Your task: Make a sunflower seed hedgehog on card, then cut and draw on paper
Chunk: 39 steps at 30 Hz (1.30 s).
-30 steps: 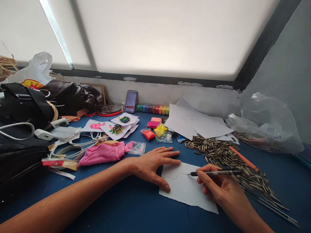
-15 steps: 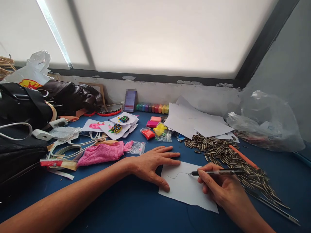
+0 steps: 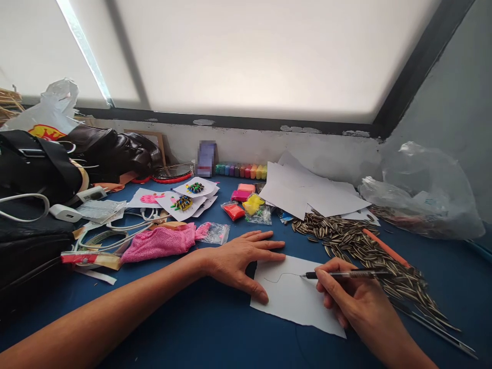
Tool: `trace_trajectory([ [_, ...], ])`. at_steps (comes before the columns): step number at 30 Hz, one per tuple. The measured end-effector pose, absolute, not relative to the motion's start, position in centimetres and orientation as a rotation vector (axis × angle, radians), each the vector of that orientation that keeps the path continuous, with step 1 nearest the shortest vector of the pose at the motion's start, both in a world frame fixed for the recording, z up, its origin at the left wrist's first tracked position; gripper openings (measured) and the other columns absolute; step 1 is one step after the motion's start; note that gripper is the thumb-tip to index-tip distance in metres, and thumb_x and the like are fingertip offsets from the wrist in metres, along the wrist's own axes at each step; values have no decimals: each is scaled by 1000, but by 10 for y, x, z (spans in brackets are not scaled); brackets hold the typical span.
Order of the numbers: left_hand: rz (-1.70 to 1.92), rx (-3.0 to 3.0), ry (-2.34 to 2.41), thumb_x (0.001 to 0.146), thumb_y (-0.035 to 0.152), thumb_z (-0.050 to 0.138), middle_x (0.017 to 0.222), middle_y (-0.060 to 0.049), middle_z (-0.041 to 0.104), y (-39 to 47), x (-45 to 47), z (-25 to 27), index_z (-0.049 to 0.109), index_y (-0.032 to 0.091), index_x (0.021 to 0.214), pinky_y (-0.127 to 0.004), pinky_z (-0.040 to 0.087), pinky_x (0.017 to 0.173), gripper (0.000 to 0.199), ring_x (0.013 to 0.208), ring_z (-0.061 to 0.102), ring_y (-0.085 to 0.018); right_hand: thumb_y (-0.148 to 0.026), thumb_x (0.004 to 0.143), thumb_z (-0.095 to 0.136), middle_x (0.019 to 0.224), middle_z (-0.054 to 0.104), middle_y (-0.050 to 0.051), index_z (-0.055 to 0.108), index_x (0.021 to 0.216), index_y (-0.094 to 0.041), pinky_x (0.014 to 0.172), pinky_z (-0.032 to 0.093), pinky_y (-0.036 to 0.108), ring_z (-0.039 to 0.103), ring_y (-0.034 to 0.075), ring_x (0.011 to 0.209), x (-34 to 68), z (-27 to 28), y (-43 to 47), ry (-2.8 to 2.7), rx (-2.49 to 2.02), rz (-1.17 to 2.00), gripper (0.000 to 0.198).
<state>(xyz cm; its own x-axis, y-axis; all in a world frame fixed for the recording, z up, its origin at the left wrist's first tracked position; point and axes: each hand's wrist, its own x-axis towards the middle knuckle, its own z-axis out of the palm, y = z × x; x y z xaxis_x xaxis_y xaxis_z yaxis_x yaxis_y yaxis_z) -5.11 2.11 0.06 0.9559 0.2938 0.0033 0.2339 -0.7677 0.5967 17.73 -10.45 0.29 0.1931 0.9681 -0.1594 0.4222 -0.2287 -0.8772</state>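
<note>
A torn-edged piece of white paper [image 3: 295, 302] lies on the blue tabletop in front of me, with a thin wavy pen line on its upper half. My left hand [image 3: 242, 261] is spread out, its thumb and fingertips resting on the paper's left side. Between the fingers of my right hand [image 3: 351, 297] is a black pen [image 3: 346, 274], held nearly level. Its tip touches the paper at the right end of the line. Just beyond that hand lies a heap of striped sunflower seeds [image 3: 346, 241].
An orange stick [image 3: 384, 247] lies on the seeds; tweezers [image 3: 442, 330] lie at right. Behind are white sheets [image 3: 307, 189], clay packets [image 3: 232, 210] and decorated papers [image 3: 165, 205]. A pink cloth [image 3: 159, 242], cables and black bags [image 3: 34, 169] fill the left. A plastic bag [image 3: 426, 200] stands right.
My right hand has moved slightly to the right with the pen, and the drawn line is a little longer. My left hand stays in place on the paper.
</note>
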Motion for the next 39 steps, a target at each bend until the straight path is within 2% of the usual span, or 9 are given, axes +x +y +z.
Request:
trace_trajectory([
  [5,116,2480,379,71,68,66,156,1,24,20,-51,3,37,33,145,-48,7,119,87,146,9,-30,-63,77,55,53,54,-4,58,76,-22,38,35,22,44,9,38,179,1,-106,-1291,-1771,978,42],
  [15,96,2488,400,71,70,64,156,3,23,19,-51,4,36,33,145,-46,7,119,87,146,8,-29,-60,71,60,55,52,-4,57,67,-23,38,45,22,49,11,43,175,12,-107,-1252,-1751,950,38],
  [24,93,2492,405,72,69,63,156,4,23,19,-51,4,35,35,145,-47,8,119,85,147,7,-29,-55,80,56,56,50,-6,56,69,-23,39,45,20,50,10,41,180,-1,-109,-1293,-1732,893,34],
  [31,96,2495,403,73,68,63,156,3,22,18,-51,4,36,33,145,-47,9,119,84,147,8,-28,-54,79,55,56,49,-5,54,64,-23,42,47,22,51,10,40,179,8,-110,-1332,-1766,901,34],
  [39,104,2491,397,72,68,64,156,3,23,19,-51,4,36,34,145,-49,10,119,85,146,8,-30,-51,84,51,53,49,-6,54,67,-24,44,46,21,54,11,41,184,-2,-111,-1387,-1761,840,33],
])
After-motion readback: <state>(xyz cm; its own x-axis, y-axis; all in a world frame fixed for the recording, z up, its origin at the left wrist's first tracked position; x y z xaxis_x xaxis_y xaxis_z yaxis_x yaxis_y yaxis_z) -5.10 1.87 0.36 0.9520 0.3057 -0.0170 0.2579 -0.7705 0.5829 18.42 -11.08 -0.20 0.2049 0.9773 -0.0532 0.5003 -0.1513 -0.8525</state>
